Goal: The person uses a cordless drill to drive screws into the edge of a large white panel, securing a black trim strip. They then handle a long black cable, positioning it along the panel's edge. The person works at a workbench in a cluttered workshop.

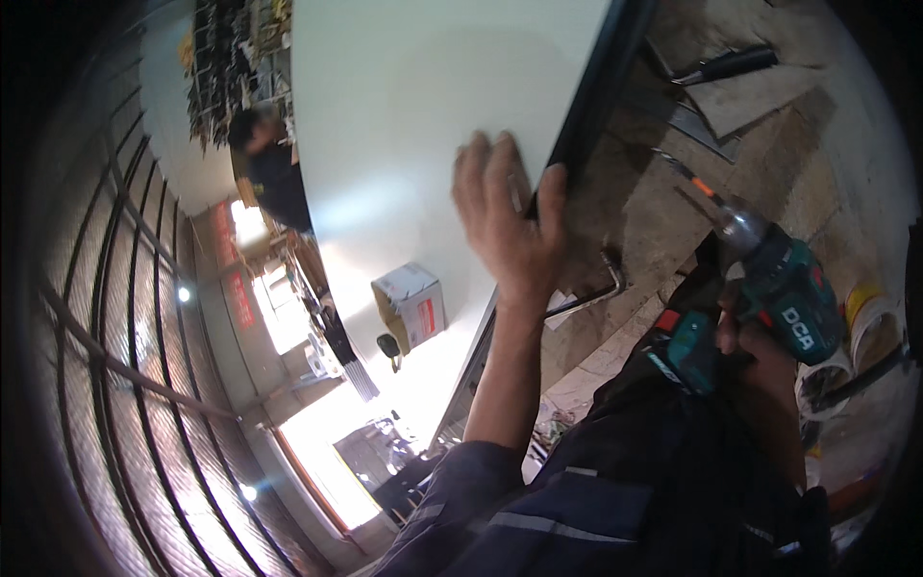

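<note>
A large white panel (433,87) with a dark edge strip (601,87) fills the upper middle of the head view. My left hand (505,221) lies on the panel beside that strip, fingers stretched over the white face and thumb at the edge. Whether something small sits between thumb and forefinger is hard to make out. In my right hand (755,337) is a green and black cordless drill (803,293), held around the handle. Its long bit (685,173) points up and left, apart from the panel.
A small open cardboard box (411,306) and a dark object (388,346) sit on the panel. A black-handled tool (731,65) lies on the floor at upper right, near a bent metal rod (612,272). Round tubs (870,322) stand at right. Another person (274,173) is beyond the panel.
</note>
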`<state>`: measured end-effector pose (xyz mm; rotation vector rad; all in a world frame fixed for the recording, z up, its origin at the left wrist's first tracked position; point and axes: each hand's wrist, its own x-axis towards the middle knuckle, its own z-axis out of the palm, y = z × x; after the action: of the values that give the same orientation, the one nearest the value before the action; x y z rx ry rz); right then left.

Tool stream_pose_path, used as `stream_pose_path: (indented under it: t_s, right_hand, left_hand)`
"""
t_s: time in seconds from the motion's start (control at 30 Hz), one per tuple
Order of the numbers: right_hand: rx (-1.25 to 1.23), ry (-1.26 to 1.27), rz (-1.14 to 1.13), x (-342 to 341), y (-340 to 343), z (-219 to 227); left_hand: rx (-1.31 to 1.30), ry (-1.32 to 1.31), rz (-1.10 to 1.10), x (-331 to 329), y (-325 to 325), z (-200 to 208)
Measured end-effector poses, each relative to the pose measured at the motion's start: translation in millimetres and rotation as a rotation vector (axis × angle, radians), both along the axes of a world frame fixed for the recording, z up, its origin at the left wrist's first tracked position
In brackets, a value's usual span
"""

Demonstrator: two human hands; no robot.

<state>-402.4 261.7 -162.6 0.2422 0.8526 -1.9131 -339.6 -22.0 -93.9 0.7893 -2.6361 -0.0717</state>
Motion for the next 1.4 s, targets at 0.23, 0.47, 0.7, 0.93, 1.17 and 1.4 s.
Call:
stream_pose_path:
  t_s: [0.23, 0.47, 0.7, 0.93, 1.17, 1.4]
  right_hand:
    - [0.098, 0.17, 0.101, -12.7, 81.2, -13.5]
    - [0.511, 0.273, -0.096, -3.3, 169.5, -1.5]
    - [0.57, 0.281, -0.261, 16.3, 184.5, 23.0]
    - [0.601, 0.27, -0.137, 33.4, 213.1, 31.1]
    - [0.42, 0.453, -0.051, -3.5, 254.5, 51.0]
    - [0.419, 0.817, 0.122, -69.5, 280.5, 41.5]
  left_hand:
    - [0.2, 0.255, 0.068, 64.1, -13.7, 40.0]
    - [0.18, 0.074, 0.625, 237.5, -71.9, 105.6]
    - [0.331, 0.027, 0.576, 267.8, -83.8, 93.4]
    - [0.154, 0.228, 0.522, 295.0, -92.8, 81.7]
    - [0.332, 0.719, 0.578, 269.3, -67.5, 108.6]
    - [1.022, 0.529, 0.306, 5.7, 138.8, 95.9]
